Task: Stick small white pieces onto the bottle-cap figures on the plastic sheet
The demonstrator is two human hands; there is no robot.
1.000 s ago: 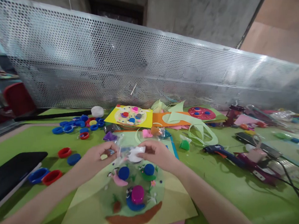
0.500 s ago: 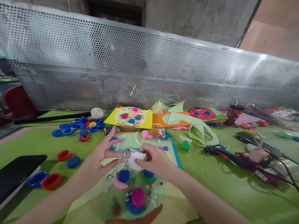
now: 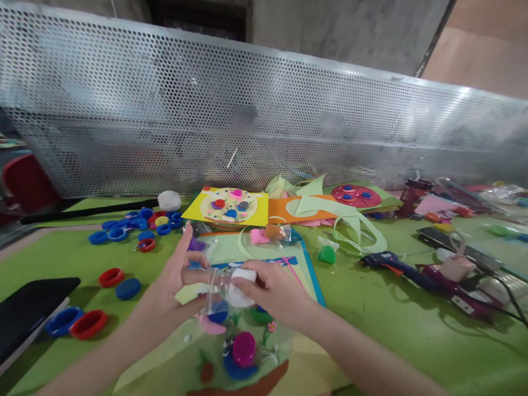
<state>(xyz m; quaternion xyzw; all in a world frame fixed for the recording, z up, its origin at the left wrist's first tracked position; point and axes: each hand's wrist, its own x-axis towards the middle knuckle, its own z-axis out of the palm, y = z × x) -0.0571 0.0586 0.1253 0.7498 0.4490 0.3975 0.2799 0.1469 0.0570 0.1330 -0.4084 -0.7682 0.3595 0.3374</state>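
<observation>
My left hand (image 3: 181, 283) grips a clear plastic bag (image 3: 216, 288) between thumb and fingers, its index finger raised. My right hand (image 3: 271, 289) pinches a soft white lump (image 3: 242, 286), which looks like modelling clay, at the mouth of the bag. Both hands are over a pale paper picture (image 3: 315, 364). On it sit a magenta cap (image 3: 244, 348) on a blue clay shape, a pink clay snail body (image 3: 212, 326) partly under the bag, a small pink flower (image 3: 272, 326) and a brown clay strip (image 3: 241, 389).
Blue and red bottle caps (image 3: 131, 222) and a black phone-like slab (image 3: 11, 325) lie left. Behind is a yellow card (image 3: 191, 208) with a decorated disc. A glue gun (image 3: 395, 267), green clay (image 3: 327, 254) and paper offcuts (image 3: 361, 229) lie right. A perforated metal panel (image 3: 278, 126) stands behind.
The white lump looks rounder and sits slightly higher in my right fingers. The bag in my left hand hangs more spread out and lower, now covering part of the snail.
</observation>
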